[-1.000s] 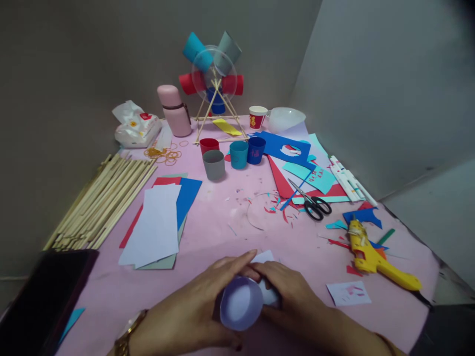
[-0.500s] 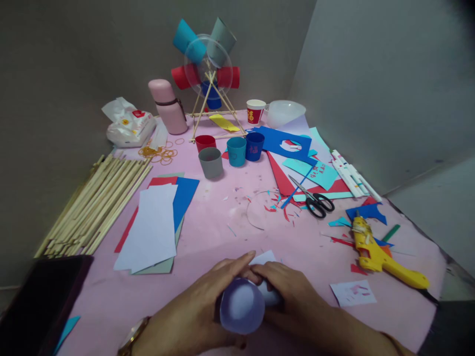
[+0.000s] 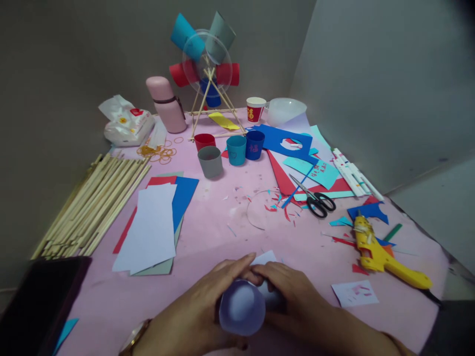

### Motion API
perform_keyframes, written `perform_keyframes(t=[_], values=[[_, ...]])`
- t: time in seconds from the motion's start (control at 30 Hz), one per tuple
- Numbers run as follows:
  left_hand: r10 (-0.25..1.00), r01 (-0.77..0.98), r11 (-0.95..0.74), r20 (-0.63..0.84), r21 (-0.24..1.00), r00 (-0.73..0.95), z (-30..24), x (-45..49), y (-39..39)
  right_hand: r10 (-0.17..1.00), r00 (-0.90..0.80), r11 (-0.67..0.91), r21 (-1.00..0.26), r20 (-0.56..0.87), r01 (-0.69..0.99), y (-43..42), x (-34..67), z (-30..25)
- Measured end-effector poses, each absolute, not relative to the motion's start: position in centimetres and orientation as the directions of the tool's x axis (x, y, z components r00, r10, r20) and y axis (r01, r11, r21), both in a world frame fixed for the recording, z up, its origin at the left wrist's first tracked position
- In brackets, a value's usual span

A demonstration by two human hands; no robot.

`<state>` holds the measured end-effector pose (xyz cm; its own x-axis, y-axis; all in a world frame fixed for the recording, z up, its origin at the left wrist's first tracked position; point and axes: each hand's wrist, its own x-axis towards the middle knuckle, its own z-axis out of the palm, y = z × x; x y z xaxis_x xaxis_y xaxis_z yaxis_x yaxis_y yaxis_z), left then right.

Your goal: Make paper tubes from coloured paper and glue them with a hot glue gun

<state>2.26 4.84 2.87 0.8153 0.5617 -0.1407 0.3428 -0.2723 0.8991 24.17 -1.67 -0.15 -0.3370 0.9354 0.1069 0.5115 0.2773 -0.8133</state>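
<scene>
- Pink-topped bench (image 3: 218, 222)
- Left of the left hand (image 3: 198, 306): wooden sticks (image 3: 94, 207), layered paper sheets (image 3: 150, 227)
- Right of the right hand (image 3: 300, 299): yellow glue gun (image 3: 376, 256), marked paper slip (image 3: 351, 296)
- Beyond both hands: grey cup (image 3: 210, 164), teal cup (image 3: 236, 152), pink flask (image 3: 168, 110)

Worn left: gold-toned watch (image 3: 136, 336) — worn right: brownish band or cuff (image 3: 394, 342), unclear which.

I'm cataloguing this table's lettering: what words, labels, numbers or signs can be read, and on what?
"福", yellow, on the white-rimmed paper cup.
"福", pinkish, on the dark blue cup.
A heart outline on the turquoise cup.
Red handwriting on the light blue sheet: too blurred to read.
Print on the tissue pack: too small to read.
Pinkish marks on the small white paper: unclear.
Rolled white paper: none visible.
</scene>
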Motion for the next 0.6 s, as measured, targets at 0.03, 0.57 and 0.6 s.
perform_keyframes(t=[0.03,0.57,0.6], values=[[0.558,0.343,-0.28,-0.138,0.897,0.818,2.88,2.24,4.88,0.935,-0.338,0.278,-0.815,0.108,0.508,-1.66,24.21,-0.12],[0.555,0.372,-0.296,-0.159,0.88,0.817,2.61,2.06,4.76,0.935,-0.35,0.234,-0.832,0.052,0.502,-1.61,24.55,-0.17],[0.55,0.371,-0.293,-0.162,0.881,0.819,2.71,2.0,4.75,0.936,-0.347,0.228,-0.835,0.047,0.501,-1.61,24.55,-0.14]])
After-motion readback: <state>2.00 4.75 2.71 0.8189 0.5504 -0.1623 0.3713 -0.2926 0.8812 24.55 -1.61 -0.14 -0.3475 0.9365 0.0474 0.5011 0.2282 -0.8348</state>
